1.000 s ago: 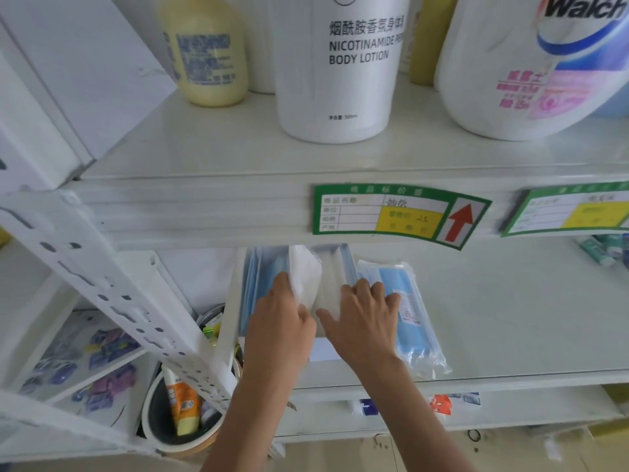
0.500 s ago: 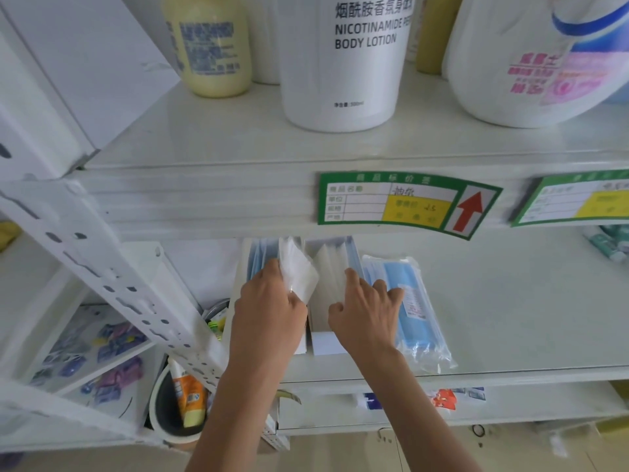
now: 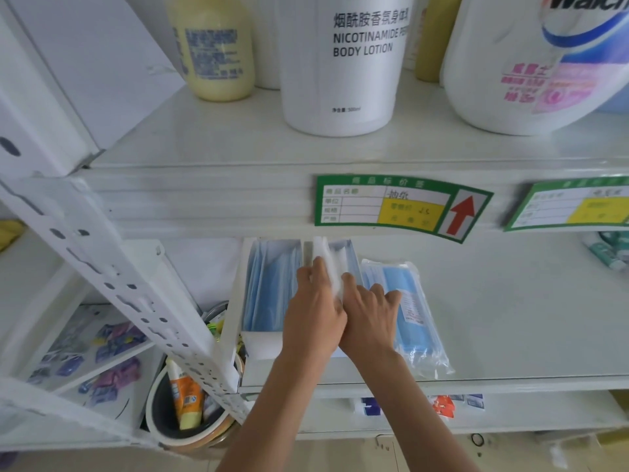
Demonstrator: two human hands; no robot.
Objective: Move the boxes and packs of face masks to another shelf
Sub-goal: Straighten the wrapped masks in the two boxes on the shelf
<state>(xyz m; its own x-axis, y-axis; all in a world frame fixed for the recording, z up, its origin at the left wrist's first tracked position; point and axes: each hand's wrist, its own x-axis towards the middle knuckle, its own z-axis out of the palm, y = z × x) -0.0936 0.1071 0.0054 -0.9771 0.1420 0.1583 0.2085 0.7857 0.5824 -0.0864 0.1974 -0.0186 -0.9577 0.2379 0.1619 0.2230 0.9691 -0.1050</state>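
An open white box of blue face masks (image 3: pixel 269 287) stands at the left end of the middle shelf (image 3: pixel 510 318). Right beside it is a second open white box (image 3: pixel 340 253), mostly hidden by my hands. My left hand (image 3: pixel 315 311) pinches a white flap of that box (image 3: pixel 328 264). My right hand (image 3: pixel 369 311) presses against the same flap from the right, fingers spread over the box's edge. A clear plastic pack of blue face masks (image 3: pixel 412 311) lies flat just right of my right hand.
The upper shelf (image 3: pixel 238 141) holds a body lotion bottle (image 3: pixel 350 63), a yellow bottle (image 3: pixel 218 46) and a large white jug (image 3: pixel 537 63). Green price tags (image 3: pixel 398 206) line its front edge. A perforated upright (image 3: pixel 112 284) stands left, with a bucket of tubes (image 3: pixel 187 403) below.
My hands have come together. The white flap, bent leftward earlier, now stands squeezed between them, and the left box's masks are uncovered.
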